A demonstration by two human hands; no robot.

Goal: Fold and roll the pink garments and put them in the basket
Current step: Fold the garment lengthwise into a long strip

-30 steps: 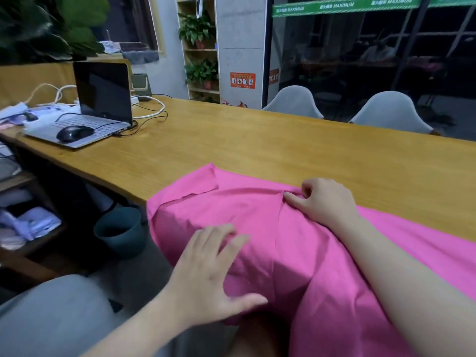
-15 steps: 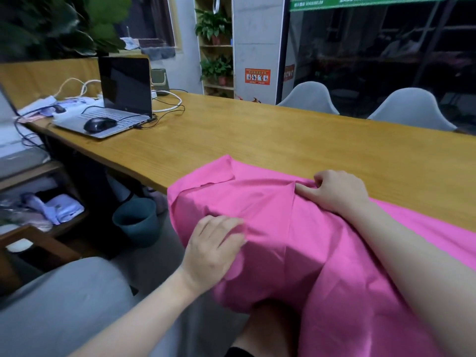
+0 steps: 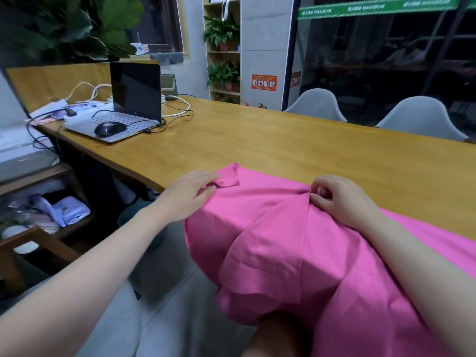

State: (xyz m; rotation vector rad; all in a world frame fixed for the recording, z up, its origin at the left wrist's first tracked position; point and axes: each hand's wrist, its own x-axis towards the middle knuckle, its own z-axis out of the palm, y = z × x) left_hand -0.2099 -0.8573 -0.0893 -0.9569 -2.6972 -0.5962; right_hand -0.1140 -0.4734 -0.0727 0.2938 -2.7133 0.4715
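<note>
Garment [image 3: 270,228] lies spread over the near edge of the counter [image 3: 257,140], half on the wood and half hanging off toward my lap, so I judge the work barely begun: no neat fold, no roll, and I see no basket anywhere in view. My left hand [image 3: 190,194] is at the far-left corner, fingers [image 3: 208,188] closed on a small flap of the pink cloth. My right hand [image 3: 340,199] sits at the far edge, thumb and forefinger pinching a crease that runs down the middle. Left to do, as I read it: square the cloth, fold, roll, then find the basket. Well apart at the far-left end stand a laptop [image 3: 128,104] with a mouse [image 3: 109,128] on its keyboard and a tangle of cables [image 3: 177,114]; two grey chairs [image 3: 316,104] face me across the wood. Nothing blocks the cloth itself, though the overhang may drag it off the edge
</note>
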